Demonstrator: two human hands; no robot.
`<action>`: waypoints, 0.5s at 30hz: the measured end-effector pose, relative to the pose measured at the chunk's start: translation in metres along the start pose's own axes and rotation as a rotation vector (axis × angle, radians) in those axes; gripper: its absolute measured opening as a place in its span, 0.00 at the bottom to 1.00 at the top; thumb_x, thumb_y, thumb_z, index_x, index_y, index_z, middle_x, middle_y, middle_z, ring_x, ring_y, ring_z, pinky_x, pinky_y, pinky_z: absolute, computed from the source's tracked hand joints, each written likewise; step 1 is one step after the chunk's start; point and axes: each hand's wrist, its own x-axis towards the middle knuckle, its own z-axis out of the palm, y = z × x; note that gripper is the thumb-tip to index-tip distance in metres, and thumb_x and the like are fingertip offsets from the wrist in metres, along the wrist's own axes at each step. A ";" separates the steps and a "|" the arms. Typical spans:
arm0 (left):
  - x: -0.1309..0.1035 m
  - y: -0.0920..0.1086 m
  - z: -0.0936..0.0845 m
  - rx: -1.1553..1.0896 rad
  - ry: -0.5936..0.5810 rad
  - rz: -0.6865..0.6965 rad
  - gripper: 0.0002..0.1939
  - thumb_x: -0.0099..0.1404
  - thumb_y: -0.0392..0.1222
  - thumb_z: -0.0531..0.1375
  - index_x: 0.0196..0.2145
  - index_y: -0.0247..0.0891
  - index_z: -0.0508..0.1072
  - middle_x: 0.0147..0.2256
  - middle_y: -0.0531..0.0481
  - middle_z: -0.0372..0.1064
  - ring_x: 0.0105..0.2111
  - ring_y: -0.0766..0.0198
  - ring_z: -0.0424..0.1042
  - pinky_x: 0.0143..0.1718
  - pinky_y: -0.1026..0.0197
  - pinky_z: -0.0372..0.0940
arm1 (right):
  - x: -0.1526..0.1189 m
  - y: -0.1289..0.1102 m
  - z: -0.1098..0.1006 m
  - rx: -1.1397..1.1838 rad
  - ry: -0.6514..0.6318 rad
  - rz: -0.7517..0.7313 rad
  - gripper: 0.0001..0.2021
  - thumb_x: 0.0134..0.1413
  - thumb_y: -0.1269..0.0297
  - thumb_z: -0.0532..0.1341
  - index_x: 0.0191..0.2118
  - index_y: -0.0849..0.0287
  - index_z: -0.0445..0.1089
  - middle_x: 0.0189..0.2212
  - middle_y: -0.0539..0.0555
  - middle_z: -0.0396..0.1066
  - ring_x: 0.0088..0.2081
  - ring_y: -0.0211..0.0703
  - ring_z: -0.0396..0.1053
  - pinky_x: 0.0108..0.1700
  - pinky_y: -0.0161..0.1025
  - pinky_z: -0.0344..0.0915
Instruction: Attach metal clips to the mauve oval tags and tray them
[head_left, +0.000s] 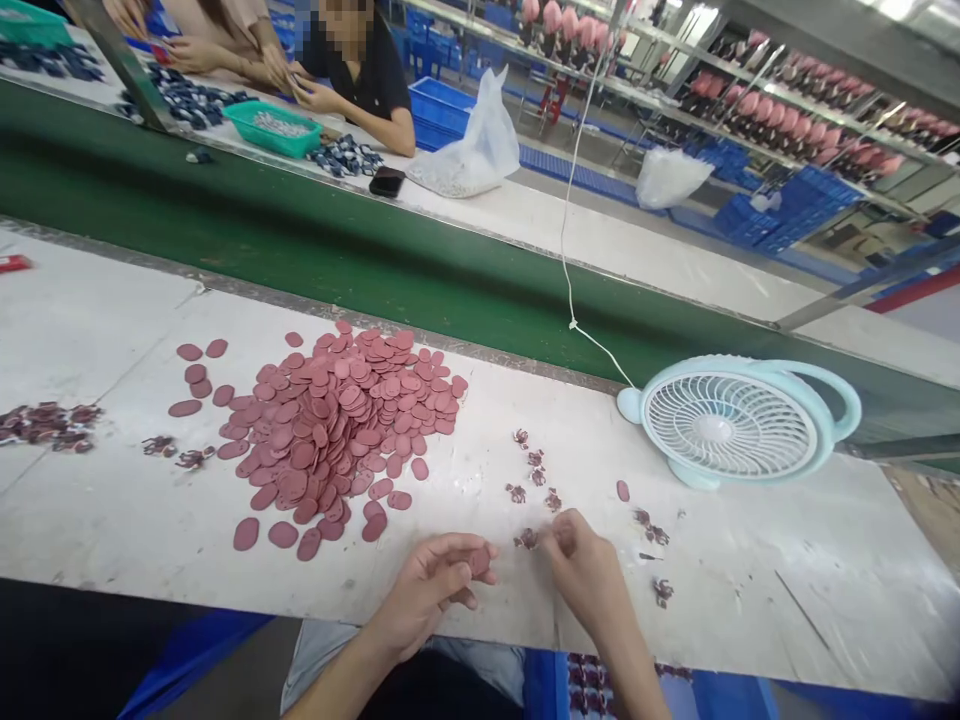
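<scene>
My left hand [442, 580] holds a dark pink oval piece [478, 562] between thumb and fingers, above the table's near edge. Beside it, my right hand [577, 550] has its fingers pinched together; whatever they hold is hidden. Just left of those fingertips lies a small dark figure-like part [527, 539], and several similar parts [537, 476] are scattered beyond it. A large heap of pink ovals [330, 420] spreads over the white table [480, 460] to the left. More dark parts [651, 530] lie to the right, near a single oval [623, 490].
A light blue fan [727, 420] stands at the right, its white cord running upward. Dark parts [49, 425] are piled far left. Across the green divider [300, 240] are people's hands, a teal basket [274, 128] and a plastic bag [476, 145]. Below the near edge sits a blue crate [547, 685].
</scene>
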 end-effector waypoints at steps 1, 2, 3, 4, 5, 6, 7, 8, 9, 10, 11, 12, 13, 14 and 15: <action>-0.001 0.000 0.001 0.000 0.005 -0.002 0.14 0.61 0.43 0.70 0.44 0.39 0.81 0.48 0.40 0.80 0.41 0.56 0.80 0.32 0.64 0.68 | -0.007 0.000 -0.004 0.052 0.011 0.025 0.06 0.60 0.59 0.60 0.33 0.51 0.64 0.18 0.45 0.67 0.21 0.45 0.68 0.27 0.39 0.57; -0.001 0.001 0.003 0.004 0.011 -0.007 0.13 0.62 0.43 0.70 0.45 0.40 0.81 0.49 0.39 0.80 0.42 0.55 0.80 0.32 0.64 0.68 | -0.017 -0.002 -0.008 0.152 0.014 0.051 0.06 0.60 0.57 0.60 0.36 0.51 0.65 0.20 0.46 0.69 0.23 0.46 0.69 0.27 0.38 0.60; -0.002 0.001 0.005 0.009 0.015 -0.013 0.14 0.62 0.43 0.70 0.45 0.40 0.81 0.49 0.39 0.80 0.43 0.54 0.80 0.33 0.64 0.68 | -0.027 -0.005 -0.011 0.293 -0.004 0.076 0.08 0.61 0.56 0.61 0.41 0.52 0.66 0.23 0.47 0.71 0.26 0.46 0.72 0.29 0.39 0.64; -0.004 0.001 0.008 0.017 0.016 -0.019 0.14 0.62 0.42 0.70 0.46 0.40 0.81 0.50 0.39 0.80 0.44 0.52 0.80 0.34 0.63 0.69 | -0.038 -0.009 -0.013 0.454 -0.040 0.100 0.12 0.61 0.54 0.62 0.46 0.52 0.66 0.27 0.49 0.74 0.30 0.48 0.75 0.32 0.40 0.69; -0.005 0.001 0.011 0.026 0.014 -0.024 0.15 0.61 0.42 0.70 0.46 0.41 0.80 0.50 0.40 0.80 0.46 0.51 0.80 0.35 0.63 0.69 | -0.049 -0.014 -0.014 0.611 -0.083 0.120 0.15 0.60 0.53 0.64 0.49 0.52 0.67 0.31 0.52 0.77 0.34 0.49 0.77 0.37 0.42 0.72; -0.007 0.001 0.014 0.037 0.013 -0.027 0.15 0.61 0.41 0.70 0.46 0.41 0.80 0.50 0.40 0.80 0.47 0.50 0.79 0.35 0.62 0.69 | -0.059 -0.020 -0.015 0.736 -0.124 0.132 0.17 0.60 0.53 0.65 0.50 0.53 0.70 0.34 0.54 0.78 0.38 0.50 0.78 0.42 0.44 0.74; -0.009 0.001 0.017 0.049 0.013 -0.026 0.15 0.60 0.41 0.71 0.45 0.41 0.81 0.49 0.41 0.80 0.48 0.50 0.79 0.36 0.62 0.69 | -0.068 -0.025 -0.015 0.812 -0.156 0.127 0.15 0.59 0.54 0.67 0.49 0.53 0.73 0.37 0.56 0.79 0.41 0.51 0.78 0.46 0.45 0.75; -0.011 0.001 0.020 0.062 0.016 -0.020 0.14 0.60 0.40 0.71 0.44 0.42 0.81 0.49 0.42 0.81 0.49 0.50 0.78 0.37 0.62 0.70 | -0.074 -0.031 -0.015 0.853 -0.169 0.109 0.12 0.58 0.56 0.68 0.46 0.53 0.76 0.39 0.57 0.79 0.43 0.52 0.78 0.48 0.45 0.75; -0.012 0.000 0.022 0.074 0.016 -0.016 0.13 0.59 0.39 0.72 0.43 0.42 0.81 0.49 0.43 0.81 0.49 0.51 0.78 0.38 0.62 0.70 | -0.078 -0.035 -0.014 0.878 -0.164 0.079 0.09 0.58 0.57 0.68 0.43 0.52 0.78 0.41 0.58 0.79 0.43 0.52 0.78 0.48 0.45 0.75; -0.014 0.001 0.024 0.081 0.010 -0.011 0.12 0.59 0.38 0.72 0.42 0.41 0.81 0.49 0.44 0.81 0.49 0.52 0.78 0.39 0.62 0.70 | -0.081 -0.038 -0.013 0.895 -0.157 0.041 0.07 0.58 0.59 0.68 0.42 0.52 0.80 0.42 0.58 0.79 0.44 0.51 0.77 0.47 0.44 0.75; -0.015 0.001 0.025 0.085 -0.002 -0.008 0.12 0.59 0.37 0.72 0.41 0.41 0.81 0.49 0.44 0.81 0.48 0.53 0.79 0.41 0.61 0.71 | -0.082 -0.041 -0.012 0.907 -0.163 0.004 0.07 0.59 0.60 0.68 0.42 0.50 0.80 0.43 0.57 0.79 0.44 0.51 0.77 0.47 0.44 0.76; -0.017 0.001 0.027 0.086 -0.019 -0.007 0.11 0.59 0.36 0.72 0.41 0.41 0.81 0.49 0.44 0.81 0.47 0.54 0.79 0.43 0.59 0.71 | -0.082 -0.042 -0.011 0.914 -0.176 -0.020 0.07 0.60 0.61 0.67 0.44 0.49 0.80 0.44 0.57 0.78 0.44 0.50 0.77 0.46 0.44 0.76; -0.017 0.001 0.028 0.089 -0.038 -0.009 0.11 0.59 0.36 0.71 0.41 0.41 0.81 0.49 0.44 0.81 0.46 0.55 0.79 0.44 0.57 0.71 | -0.081 -0.042 -0.010 0.913 -0.195 -0.028 0.08 0.61 0.61 0.66 0.45 0.48 0.80 0.43 0.56 0.78 0.43 0.49 0.77 0.45 0.43 0.76; -0.018 0.002 0.029 0.095 -0.056 -0.011 0.11 0.60 0.35 0.71 0.41 0.40 0.81 0.49 0.44 0.81 0.45 0.55 0.79 0.46 0.56 0.72 | -0.081 -0.042 -0.009 0.905 -0.215 -0.023 0.09 0.62 0.61 0.66 0.46 0.48 0.80 0.43 0.56 0.78 0.42 0.49 0.76 0.44 0.43 0.75; -0.018 0.002 0.031 0.105 -0.068 -0.010 0.10 0.60 0.35 0.71 0.41 0.40 0.81 0.48 0.44 0.81 0.44 0.56 0.80 0.46 0.55 0.72 | -0.079 -0.042 -0.009 0.893 -0.232 -0.013 0.10 0.63 0.61 0.65 0.47 0.48 0.80 0.42 0.56 0.78 0.41 0.48 0.76 0.43 0.42 0.75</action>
